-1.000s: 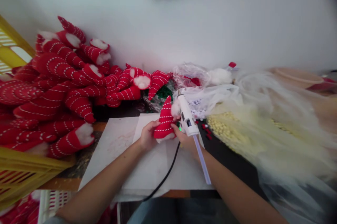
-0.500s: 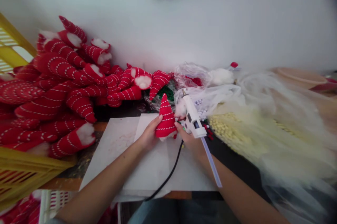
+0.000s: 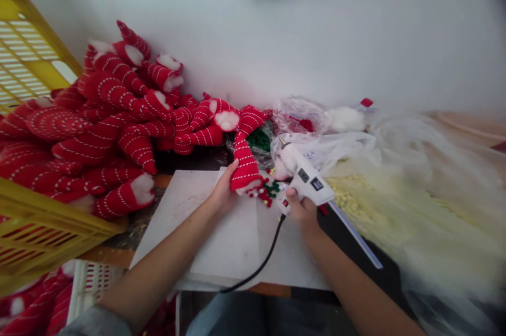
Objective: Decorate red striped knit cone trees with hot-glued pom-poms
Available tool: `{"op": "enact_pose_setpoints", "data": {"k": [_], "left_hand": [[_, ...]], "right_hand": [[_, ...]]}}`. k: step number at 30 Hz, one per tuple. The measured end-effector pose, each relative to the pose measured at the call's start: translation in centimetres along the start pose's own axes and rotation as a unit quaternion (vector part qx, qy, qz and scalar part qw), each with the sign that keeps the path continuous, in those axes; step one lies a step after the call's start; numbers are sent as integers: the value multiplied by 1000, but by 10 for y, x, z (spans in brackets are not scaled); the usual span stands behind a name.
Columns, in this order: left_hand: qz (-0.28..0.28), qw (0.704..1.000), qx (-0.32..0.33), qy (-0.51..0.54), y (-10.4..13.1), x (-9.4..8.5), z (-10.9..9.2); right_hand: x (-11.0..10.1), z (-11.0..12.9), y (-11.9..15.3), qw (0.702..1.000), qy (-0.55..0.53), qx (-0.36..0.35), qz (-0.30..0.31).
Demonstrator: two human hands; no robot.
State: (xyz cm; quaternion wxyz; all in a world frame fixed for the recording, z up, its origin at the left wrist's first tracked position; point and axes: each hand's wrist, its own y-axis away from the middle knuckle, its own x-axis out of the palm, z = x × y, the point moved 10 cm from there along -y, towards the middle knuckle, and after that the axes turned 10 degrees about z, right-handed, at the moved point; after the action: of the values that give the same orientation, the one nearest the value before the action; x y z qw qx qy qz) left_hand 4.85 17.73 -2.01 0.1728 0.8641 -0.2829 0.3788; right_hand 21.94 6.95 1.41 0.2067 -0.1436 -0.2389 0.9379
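Note:
My left hand (image 3: 224, 191) is closed on a stuffed red cone hat (image 3: 245, 167) with white dashed stripes, its point up and its open end low. My right hand (image 3: 304, 212) grips a white hot glue gun (image 3: 306, 175) by the handle, its nozzle pointing up and left. A clear glue stick (image 3: 358, 236) sticks out of the gun's back, and a black cord (image 3: 269, 259) runs from the handle down over the paper. Between the hands lie small red, green and white pom-poms (image 3: 271, 191), partly behind the hat.
White paper sheets (image 3: 190, 204) cover the table's middle. At left, a big pile of striped hats (image 3: 98, 130) stands beside a yellow crate (image 3: 51, 230). Plastic bags (image 3: 395, 167) with yellow pieces spread at right. A green bag (image 3: 259, 141) lies near the wall.
My right hand has come away from the hat, and the glue gun has moved right and tilted more. Only my left hand holds the hat now. The view has shifted a little left.

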Motion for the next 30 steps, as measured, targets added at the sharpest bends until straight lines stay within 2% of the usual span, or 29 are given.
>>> {"op": "enact_pose_setpoints", "data": {"k": [6, 9, 11, 17, 20, 25, 30], "left_hand": [[-15, 997, 75, 20, -1, -7, -33], [-7, 996, 81, 24, -2, -9, -39], [0, 997, 78, 20, -2, -9, -40], [-18, 997, 78, 14, -2, -11, -38], [-10, 998, 66, 20, -3, -10, -33], [-2, 998, 54, 12, -3, -10, -31], [-9, 998, 61, 14, -2, -11, -33]], "right_hand": [[27, 18, 3, 989, -58, -32, 130], [43, 19, 9, 975, -73, -6, 212], [50, 21, 12, 967, -79, -3, 243], [56, 34, 12, 959, -106, -24, 263], [54, 36, 10, 964, -87, -21, 250], [52, 44, 8, 967, -54, -56, 243], [54, 42, 9, 965, -62, -41, 252]]}}
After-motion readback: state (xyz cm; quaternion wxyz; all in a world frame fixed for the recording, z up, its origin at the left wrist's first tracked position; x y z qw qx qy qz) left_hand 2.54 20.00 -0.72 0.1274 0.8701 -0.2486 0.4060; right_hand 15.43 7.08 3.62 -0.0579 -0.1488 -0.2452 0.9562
